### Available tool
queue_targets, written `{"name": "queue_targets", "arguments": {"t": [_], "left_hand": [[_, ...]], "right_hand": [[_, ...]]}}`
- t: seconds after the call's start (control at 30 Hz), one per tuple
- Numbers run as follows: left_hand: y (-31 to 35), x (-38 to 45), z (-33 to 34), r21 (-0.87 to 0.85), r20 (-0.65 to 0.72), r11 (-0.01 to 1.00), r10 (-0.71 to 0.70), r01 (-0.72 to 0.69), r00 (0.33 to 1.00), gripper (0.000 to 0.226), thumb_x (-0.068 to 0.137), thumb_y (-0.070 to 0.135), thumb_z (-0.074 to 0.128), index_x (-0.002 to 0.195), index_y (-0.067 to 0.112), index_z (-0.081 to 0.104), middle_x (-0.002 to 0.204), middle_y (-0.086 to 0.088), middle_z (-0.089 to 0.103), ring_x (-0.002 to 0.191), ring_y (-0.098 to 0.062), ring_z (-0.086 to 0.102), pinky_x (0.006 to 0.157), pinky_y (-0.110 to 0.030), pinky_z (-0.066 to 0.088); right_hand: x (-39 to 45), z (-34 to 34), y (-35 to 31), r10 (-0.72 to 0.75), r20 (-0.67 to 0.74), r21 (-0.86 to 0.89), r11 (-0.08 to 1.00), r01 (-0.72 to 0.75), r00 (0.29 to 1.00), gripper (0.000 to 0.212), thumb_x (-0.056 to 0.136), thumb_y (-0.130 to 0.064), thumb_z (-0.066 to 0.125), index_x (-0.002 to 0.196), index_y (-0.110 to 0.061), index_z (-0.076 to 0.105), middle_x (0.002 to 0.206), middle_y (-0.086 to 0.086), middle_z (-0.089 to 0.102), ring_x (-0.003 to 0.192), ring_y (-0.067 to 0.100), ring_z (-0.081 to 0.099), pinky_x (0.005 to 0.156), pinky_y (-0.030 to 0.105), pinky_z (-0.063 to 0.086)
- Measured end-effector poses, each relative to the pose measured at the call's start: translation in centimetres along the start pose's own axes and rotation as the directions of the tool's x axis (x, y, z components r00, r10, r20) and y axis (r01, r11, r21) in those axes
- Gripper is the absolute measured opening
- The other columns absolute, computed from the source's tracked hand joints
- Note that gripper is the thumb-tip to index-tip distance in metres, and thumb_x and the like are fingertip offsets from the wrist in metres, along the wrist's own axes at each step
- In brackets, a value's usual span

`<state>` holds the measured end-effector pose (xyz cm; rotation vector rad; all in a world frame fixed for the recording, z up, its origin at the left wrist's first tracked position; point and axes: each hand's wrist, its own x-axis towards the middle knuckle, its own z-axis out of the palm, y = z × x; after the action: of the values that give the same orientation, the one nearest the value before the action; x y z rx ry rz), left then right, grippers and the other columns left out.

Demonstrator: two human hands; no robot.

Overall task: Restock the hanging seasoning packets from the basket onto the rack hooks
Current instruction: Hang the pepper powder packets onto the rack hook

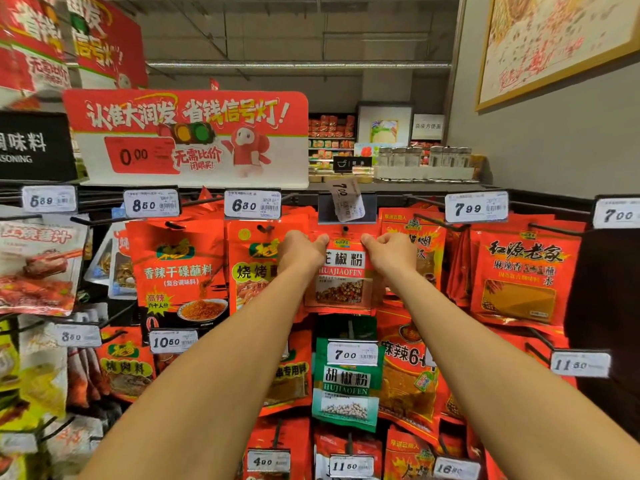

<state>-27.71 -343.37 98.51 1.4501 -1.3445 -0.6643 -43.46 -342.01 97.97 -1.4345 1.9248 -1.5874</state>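
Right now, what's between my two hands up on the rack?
In the head view, the red huajiao packet spans the gap between left hand and right hand, its hang hole at the hook.

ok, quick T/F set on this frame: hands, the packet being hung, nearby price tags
1. Both hands pinch the top corners of the red HUAJIAOFEN packet, left hand on its left corner and right hand on its right. True.
2. The packet being held is green. False: it is red; the green HUJIAOFEN packet hangs in the row below.
3. The price slip in the holder above the held packet sits crooked. True.
4. The tag above the packet left of the held one reads 7.99. False: it reads 6.80.
5. The right hand is down by a basket. False: it is up at the rack, and no basket is in view.
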Motion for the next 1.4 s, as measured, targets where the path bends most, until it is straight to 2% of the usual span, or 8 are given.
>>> {"name": "queue_targets", "arguments": {"t": [0.17, 0.33, 0.5, 0.77, 1.07, 1.2, 1.33, 1.4], "left_hand": [[-1.3, -1.4, -1.1, 0.074, -0.019, 0.991, 0.113, -0.111, 0.993, 0.046, 0.094, 0.045, 0.066, 0.126, 0.012, 0.064, 0.124, -0.009, 0.069, 0.116, -0.029, 0.064, 0.100, -0.037, 0.049], [-3.5, -5.6, -4.4, -0.055, -0.032, 0.933, 0.354, -0.355, 0.935, 0.010, 0.094, 0.029, 0.063, 0.094, 0.027, 0.073, 0.088, 0.011, 0.073, 0.082, -0.009, 0.067, 0.078, -0.028, 0.049], [-7.7, -10.4, -6.7, -0.389, 0.239, 0.911, 0.242, -0.136, 0.940, 0.020, 0.100, 0.016, 0.059, 0.087, 0.015, 0.073, 0.079, -0.004, 0.077, 0.065, -0.014, 0.071, 0.060, -0.024, 0.057], [-22.1, -16.6, -4.6, -0.340, 0.411, 0.886, -0.161, 0.315, 0.897, 0.019, 0.101, 0.013, 0.056, 0.093, 0.011, 0.073, 0.083, -0.010, 0.077, 0.065, -0.016, 0.071, 0.058, -0.023, 0.057], [-41.1, -26.7, -1.0, -0.072, 0.439, 0.623, -0.681, 0.779, 0.586, 0.014, 0.098, 0.015, 0.060, 0.094, 0.013, 0.073, 0.073, -0.002, 0.074, 0.061, -0.013, 0.066, 0.058, -0.025, 0.051], [-50.0, -31.9, 0.6, 0.029, 0.384, 0.456, -0.827, 0.890, 0.411, 0.015, 0.095, 0.011, 0.061, 0.082, 0.016, 0.067, 0.064, -0.003, 0.068, 0.049, -0.011, 0.061, 0.045, -0.018, 0.047], [-59.9, -37.2, 2.2, 0.161, 0.335, 0.330, -0.905, 0.930, 0.263, 0.015, 0.100, 0.012, 0.057, 0.088, 0.019, 0.061, 0.062, 0.007, 0.069, 0.070, -0.016, 0.061, 0.073, -0.034, 0.057], [-65.0, -39.4, 3.4, 0.214, 0.310, 0.286, -0.927, 0.934, 0.212, 0.014, 0.100, 0.016, 0.060, 0.086, 0.017, 0.062, 0.058, 0.008, 0.068, 0.061, -0.012, 0.061, 0.060, -0.024, 0.056]], "right_hand": [[-2.1, -1.7, 1.8, -0.084, 0.060, -0.069, 0.994, 0.088, 0.995, 0.024, 0.098, -0.037, 0.059, 0.099, -0.017, 0.071, 0.095, -0.001, 0.074, 0.093, 0.021, 0.069, 0.089, 0.043, 0.056], [-6.3, -4.1, 4.0, -0.133, 0.035, 0.118, 0.985, 0.128, 0.990, 0.021, 0.097, -0.027, 0.060, 0.090, -0.015, 0.076, 0.084, 0.001, 0.076, 0.079, 0.019, 0.072, 0.075, 0.040, 0.060], [-11.0, -5.2, 6.4, -0.070, 0.263, 0.417, 0.907, -0.048, 0.962, 0.023, 0.099, -0.012, 0.058, 0.079, -0.006, 0.069, 0.066, 0.013, 0.071, 0.052, 0.022, 0.065, 0.047, 0.027, 0.053], [-19.6, -1.7, 17.4, 0.166, 0.483, 0.355, 0.860, -0.366, 0.860, 0.022, 0.099, -0.005, 0.056, 0.078, -0.004, 0.065, 0.060, 0.012, 0.068, 0.045, 0.020, 0.064, 0.042, 0.023, 0.050], [-32.1, 3.9, 33.6, 0.661, 0.507, -0.065, 0.669, -0.740, 0.553, 0.032, 0.097, 0.001, 0.049, 0.070, -0.009, 0.062, 0.049, 0.006, 0.062, 0.037, 0.015, 0.056, 0.038, 0.020, 0.042], [-38.9, 6.9, 41.6, 0.776, 0.480, -0.249, 0.569, -0.784, 0.410, 0.030, 0.098, 0.001, 0.048, 0.075, -0.011, 0.061, 0.049, 0.002, 0.061, 0.036, 0.008, 0.057, 0.038, 0.016, 0.045], [-45.7, 9.2, 51.5, 0.862, 0.424, -0.454, 0.469, -0.758, 0.279, 0.020, 0.095, -0.002, 0.058, 0.077, -0.005, 0.065, 0.064, 0.013, 0.059, 0.041, 0.011, 0.057, 0.046, 0.021, 0.048], [-49.0, 10.7, 56.9, 0.886, 0.414, -0.539, 0.425, -0.728, 0.210, 0.014, 0.094, -0.006, 0.059, 0.081, -0.006, 0.064, 0.068, 0.015, 0.061, 0.048, 0.018, 0.060, 0.052, 0.028, 0.050]]}}
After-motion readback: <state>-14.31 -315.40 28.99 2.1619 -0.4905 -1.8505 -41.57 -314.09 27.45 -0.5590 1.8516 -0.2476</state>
